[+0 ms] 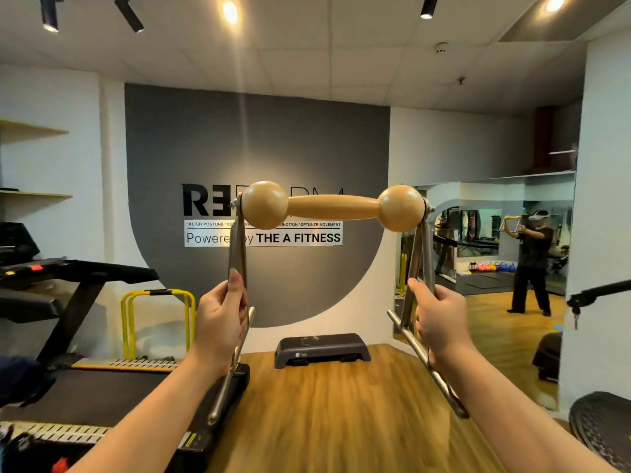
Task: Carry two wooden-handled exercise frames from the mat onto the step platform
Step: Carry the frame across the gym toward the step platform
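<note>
I hold one exercise frame [333,206] up at chest height in front of me. Its wooden handle with two round knobs runs across the top, and metal legs slope down to a foot bar on each side. My left hand [222,319] grips the left leg. My right hand [435,319] grips the right leg. The dark grey step platform [322,349] lies on the wooden floor against the far wall, straight ahead and below the frame. No second frame and no mat are in view.
A treadmill [102,380] fills the left side, with a yellow hurdle [158,322] behind it. A mirror [495,254] on the right wall reflects a person holding the frame. A dark round object [601,428] sits low right. Wooden floor [341,414] runs ahead to the platform.
</note>
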{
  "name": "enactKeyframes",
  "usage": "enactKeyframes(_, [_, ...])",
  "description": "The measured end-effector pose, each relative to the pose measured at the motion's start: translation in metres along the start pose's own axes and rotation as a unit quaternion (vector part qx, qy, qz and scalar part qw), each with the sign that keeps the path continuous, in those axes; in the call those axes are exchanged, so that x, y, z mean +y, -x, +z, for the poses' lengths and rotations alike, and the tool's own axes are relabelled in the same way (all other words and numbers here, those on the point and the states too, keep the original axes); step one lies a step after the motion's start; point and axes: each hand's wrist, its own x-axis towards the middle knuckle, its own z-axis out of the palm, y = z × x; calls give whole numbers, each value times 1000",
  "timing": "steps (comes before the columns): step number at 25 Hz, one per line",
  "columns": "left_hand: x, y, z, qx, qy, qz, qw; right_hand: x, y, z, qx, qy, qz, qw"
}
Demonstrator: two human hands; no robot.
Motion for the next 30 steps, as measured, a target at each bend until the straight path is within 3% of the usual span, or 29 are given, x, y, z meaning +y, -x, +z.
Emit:
enactKeyframes(15, [-250,-322,44,-20,-20,23,999,204,-310,166,66,14,18,998])
enactKeyframes(21, [-361,-446,95,-1,-49,25,998,288,-454,204,38,21,5,999])
enactKeyframes(30, [-502,-616,139,22,-69,11,997,402,-644,283,56,52,5,997])
